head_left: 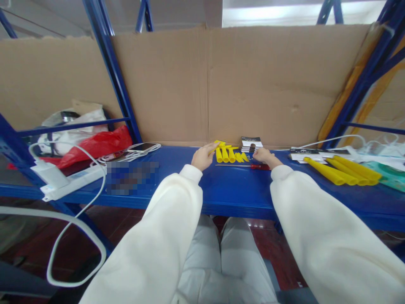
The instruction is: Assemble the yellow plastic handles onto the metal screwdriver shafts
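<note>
On the blue shelf top, my left hand [203, 156] lies beside a row of short yellow tubes [225, 155]. Its fingers stretch out, and the tips reach a yellow piece at the row's back left. My right hand [265, 156] is closed, with fingers curled down beside small yellow wedge-shaped pieces [241, 157] and tiny parts too small to name. Whatever it pinches is hidden. Just behind it stands a stack of black-and-white printed cards [251, 143]. A screwdriver with a red handle [260, 167] lies in front, its shaft pointing left.
Long yellow cones [344, 171] lie at right near more printed packaging [322, 154]. At left are a phone [141, 147], white cables, a power strip [74, 181] and a red bag [98, 145]. Cardboard [253, 84] walls the back between blue posts [115, 76].
</note>
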### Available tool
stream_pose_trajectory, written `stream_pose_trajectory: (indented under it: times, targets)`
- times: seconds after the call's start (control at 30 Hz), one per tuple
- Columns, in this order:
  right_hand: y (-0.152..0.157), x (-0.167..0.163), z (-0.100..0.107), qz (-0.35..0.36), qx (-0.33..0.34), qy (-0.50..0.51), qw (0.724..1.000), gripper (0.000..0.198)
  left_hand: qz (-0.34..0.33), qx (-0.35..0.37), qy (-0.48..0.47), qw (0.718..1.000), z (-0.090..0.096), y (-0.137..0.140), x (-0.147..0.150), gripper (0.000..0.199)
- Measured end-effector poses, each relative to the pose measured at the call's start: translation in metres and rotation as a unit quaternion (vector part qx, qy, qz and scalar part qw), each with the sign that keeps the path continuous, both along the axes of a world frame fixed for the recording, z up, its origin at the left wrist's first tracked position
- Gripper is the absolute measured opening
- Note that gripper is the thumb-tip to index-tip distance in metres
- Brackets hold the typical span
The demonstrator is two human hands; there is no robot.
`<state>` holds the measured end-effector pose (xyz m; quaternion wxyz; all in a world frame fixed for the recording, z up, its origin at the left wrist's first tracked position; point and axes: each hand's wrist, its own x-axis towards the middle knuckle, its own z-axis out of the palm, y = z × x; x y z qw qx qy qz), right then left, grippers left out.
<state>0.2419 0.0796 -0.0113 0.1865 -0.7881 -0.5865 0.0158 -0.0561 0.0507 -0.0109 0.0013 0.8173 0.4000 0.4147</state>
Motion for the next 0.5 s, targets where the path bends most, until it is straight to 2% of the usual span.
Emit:
stream_pose_trajectory:
  times: [0.2,0.4,0.5]
  targets:
    - [-0.020,-0.006,0.012,-0.007,-0.033,0.004,0.999,0.032,0.008,0.015,0.011,1.000,-0.002,0.002,0.000,0.057]
    - [-0.022,-0.010,0.013,0.009,-0.053,-0.016,0.998,0.035,0.011,0.010,0.017,1.000,-0.001,0.000,0.000,0.055]
    - [-0.020,-0.007,0.012,0.023,-0.023,-0.023,0.999,0.032,0.012,0.010,0.021,1.000,0.000,0.000,0.000,0.055]
